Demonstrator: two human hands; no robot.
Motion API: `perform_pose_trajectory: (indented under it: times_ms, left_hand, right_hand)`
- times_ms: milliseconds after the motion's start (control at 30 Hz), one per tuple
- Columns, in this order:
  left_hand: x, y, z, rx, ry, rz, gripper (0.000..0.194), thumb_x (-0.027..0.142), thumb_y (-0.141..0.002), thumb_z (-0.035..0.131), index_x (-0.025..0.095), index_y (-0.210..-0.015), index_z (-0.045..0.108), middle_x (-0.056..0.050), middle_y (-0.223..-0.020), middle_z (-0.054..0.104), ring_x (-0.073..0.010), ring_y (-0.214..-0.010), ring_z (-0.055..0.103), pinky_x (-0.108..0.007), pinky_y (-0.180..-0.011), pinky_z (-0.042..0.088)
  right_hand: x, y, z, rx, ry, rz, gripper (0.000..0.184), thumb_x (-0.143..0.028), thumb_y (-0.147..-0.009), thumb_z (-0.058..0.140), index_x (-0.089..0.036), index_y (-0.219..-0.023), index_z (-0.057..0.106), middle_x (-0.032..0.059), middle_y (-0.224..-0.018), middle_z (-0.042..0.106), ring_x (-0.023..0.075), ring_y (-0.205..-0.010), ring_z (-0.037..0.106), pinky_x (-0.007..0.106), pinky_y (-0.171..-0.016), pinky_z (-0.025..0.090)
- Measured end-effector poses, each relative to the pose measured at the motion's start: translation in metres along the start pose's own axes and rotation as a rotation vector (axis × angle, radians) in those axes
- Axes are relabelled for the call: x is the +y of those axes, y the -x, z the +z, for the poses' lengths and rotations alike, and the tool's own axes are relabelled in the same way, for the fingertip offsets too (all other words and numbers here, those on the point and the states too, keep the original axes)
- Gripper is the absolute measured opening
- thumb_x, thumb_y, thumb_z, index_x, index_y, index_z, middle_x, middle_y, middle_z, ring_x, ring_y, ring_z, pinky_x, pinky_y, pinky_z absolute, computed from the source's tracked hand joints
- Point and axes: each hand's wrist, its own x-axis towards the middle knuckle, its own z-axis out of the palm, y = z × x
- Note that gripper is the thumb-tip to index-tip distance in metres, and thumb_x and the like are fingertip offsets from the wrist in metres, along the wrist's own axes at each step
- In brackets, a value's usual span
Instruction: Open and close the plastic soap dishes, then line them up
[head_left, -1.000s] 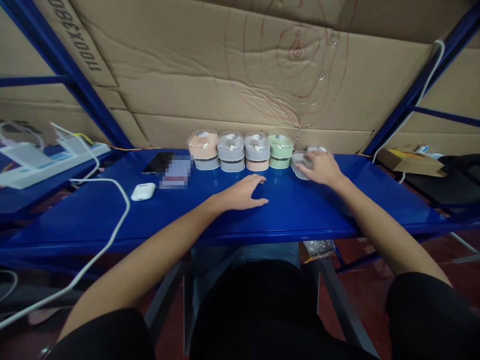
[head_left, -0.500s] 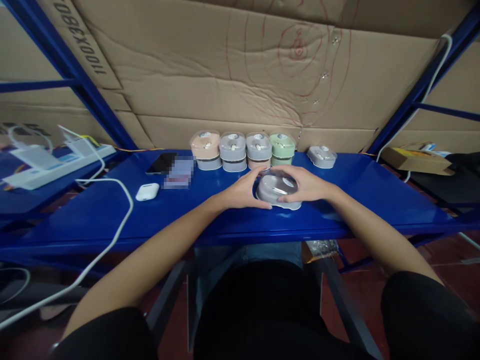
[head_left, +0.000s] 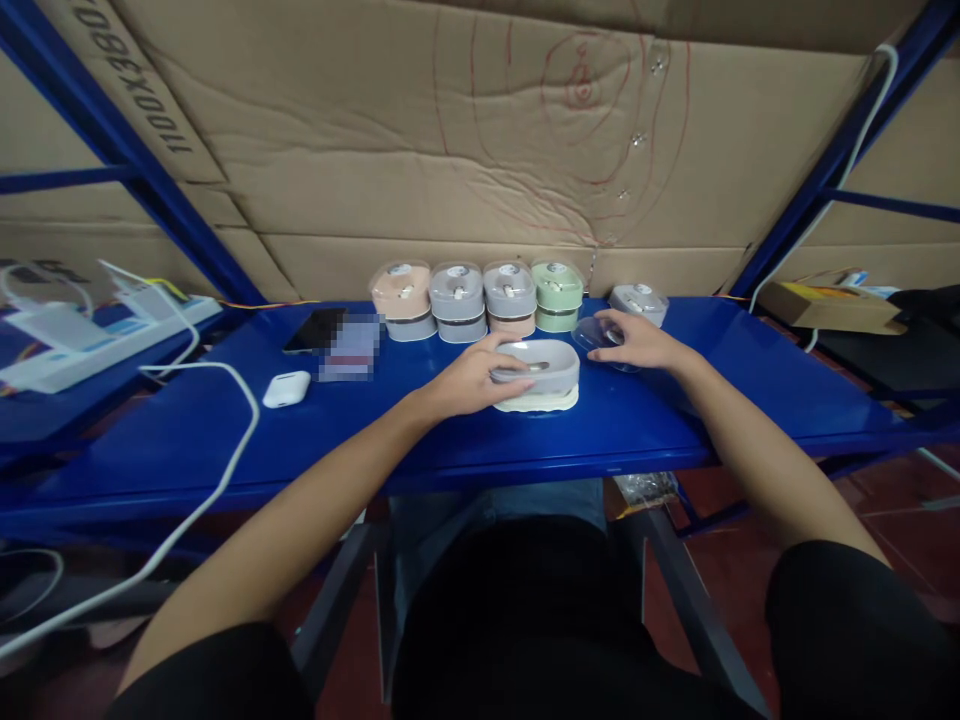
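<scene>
Right now the tub (head_left: 544, 383) stands upright on the blue table (head_left: 637, 430), between the two hands but much closer to the left. Its top is off, and a spoon (head_left: 538, 367) lies inside. The left hand (head_left: 476, 382) has hold of the tub's left end – fingers at the back and over the rim, thumb along the front wall, the grip only as wide as the tub. A pale, wavy-edged base shows under it. To the tub's right and slightly farther back, the right hand (head_left: 634, 342) is half curled, thumb and fingers parted around the clear lid (head_left: 588, 332); the palm hides part of it, and I cannot tell whether it touches the table. Just behind that hand sits a closed grey box (head_left: 643, 300). Beyond the tub, four stacks (head_left: 459, 290) stand side by side near the cardboard (head_left: 337, 150) – peach over grey, grey over grey, grey over peach, green over green. Well to the left of the left hand are a white case (head_left: 287, 389) and a dark phone (head_left: 311, 330).
</scene>
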Motion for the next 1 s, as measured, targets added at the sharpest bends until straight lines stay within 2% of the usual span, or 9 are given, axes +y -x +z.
perform_pose_trajectory:
  times_ms: [100, 233, 367, 467, 533, 667, 733, 900, 1000]
  left_hand:
    - [-0.006, 0.0, -0.014, 0.075, -0.059, -0.07, 0.05, 0.065, -0.106, 0.063, 0.021, -0.111, 0.088, -0.016, -0.156, 0.065, -0.039, -0.143, 0.066, -0.059, -0.131, 0.048]
    - [-0.023, 0.004, -0.037, 0.098, -0.226, -0.231, 0.057, 0.072, -0.099, 0.063, 0.019, -0.102, 0.083, -0.019, -0.14, 0.07, -0.0402, -0.129, 0.07, -0.062, -0.124, 0.052]
    - [-0.039, 0.008, -0.048, 0.0, -0.332, -0.33, 0.056, 0.076, -0.09, 0.07, 0.021, -0.094, 0.079, -0.015, -0.114, 0.072, -0.04, -0.114, 0.073, -0.058, -0.111, 0.059]
    - [-0.045, 0.008, -0.049, -0.103, -0.387, -0.347, 0.05, 0.069, -0.082, 0.079, 0.022, -0.101, 0.078, -0.013, -0.111, 0.072, -0.0382, -0.104, 0.074, -0.053, -0.1, 0.062]
    - [-0.043, 0.008, -0.049, -0.08, -0.387, -0.34, 0.05, 0.065, -0.081, 0.082, 0.022, -0.106, 0.077, -0.013, -0.112, 0.073, -0.0382, -0.105, 0.074, -0.053, -0.1, 0.061]
    - [-0.021, 0.008, -0.045, 0.124, -0.251, -0.2, 0.046, 0.062, -0.09, 0.079, 0.023, -0.114, 0.075, -0.012, -0.127, 0.074, -0.0373, -0.126, 0.069, -0.055, -0.117, 0.055]
    - [-0.006, 0.008, -0.037, 0.149, -0.17, -0.101, 0.044, 0.06, -0.092, 0.079, 0.024, -0.118, 0.075, -0.011, -0.138, 0.071, -0.0361, -0.135, 0.067, -0.054, -0.124, 0.05]
    - [0.02, 0.008, -0.009, -0.119, -0.116, -0.048, 0.048, 0.06, -0.089, 0.084, 0.024, -0.12, 0.076, -0.012, -0.152, 0.063, -0.0377, -0.138, 0.068, -0.052, -0.125, 0.051]
    - [0.021, 0.009, 0.002, -0.181, -0.147, -0.069, 0.056, 0.06, -0.09, 0.083, 0.025, -0.133, 0.073, -0.014, -0.158, 0.061, -0.04, -0.144, 0.065, -0.054, -0.128, 0.049]
  right_hand:
    - [0.003, -0.002, 0.006, -0.05, 0.067, -0.067, 0.098, -0.07, -0.077, 0.09, -0.019, -0.157, 0.067, 0.0204, -0.144, 0.077, 0.0472, -0.131, 0.074, 0.068, -0.117, 0.059]
    - [0.006, -0.002, 0.009, -0.093, 0.106, -0.105, 0.097, -0.075, -0.079, 0.089, -0.022, -0.158, 0.068, 0.0194, -0.151, 0.075, 0.0481, -0.14, 0.07, 0.07, -0.124, 0.055]
    - [0.007, 0.0, 0.008, -0.108, 0.1, -0.1, 0.102, -0.082, -0.078, 0.088, -0.027, -0.161, 0.067, 0.0164, -0.154, 0.073, 0.0473, -0.143, 0.069, 0.07, -0.126, 0.054]
    - [0.006, 0.001, 0.006, -0.109, 0.111, -0.068, 0.112, -0.083, -0.074, 0.09, -0.022, -0.164, 0.064, 0.0204, -0.153, 0.072, 0.0488, -0.142, 0.07, 0.068, -0.127, 0.054]
    - [0.006, 0.001, 0.006, -0.1, 0.112, -0.048, 0.115, -0.081, -0.072, 0.092, -0.02, -0.166, 0.062, 0.0214, -0.149, 0.074, 0.0488, -0.137, 0.073, 0.068, -0.124, 0.057]
    - [0.005, 0.002, 0.004, -0.06, 0.082, -0.029, 0.11, -0.074, -0.074, 0.094, -0.023, -0.166, 0.061, 0.019, -0.139, 0.079, 0.0469, -0.126, 0.078, 0.067, -0.114, 0.064]
    - [0.002, 0.003, 0.002, -0.045, 0.075, -0.009, 0.108, -0.073, -0.076, 0.092, -0.022, -0.167, 0.061, 0.019, -0.139, 0.079, 0.0463, -0.127, 0.078, 0.066, -0.114, 0.064]
    - [-0.008, 0.005, 0.001, -0.04, 0.051, 0.048, 0.112, -0.07, -0.078, 0.09, -0.012, -0.168, 0.058, 0.0256, -0.147, 0.075, 0.0474, -0.133, 0.076, 0.064, -0.118, 0.062]
    - [-0.009, 0.006, 0.002, -0.036, 0.03, 0.053, 0.11, -0.068, -0.077, 0.092, -0.013, -0.167, 0.059, 0.0256, -0.146, 0.076, 0.048, -0.133, 0.076, 0.064, -0.117, 0.062]
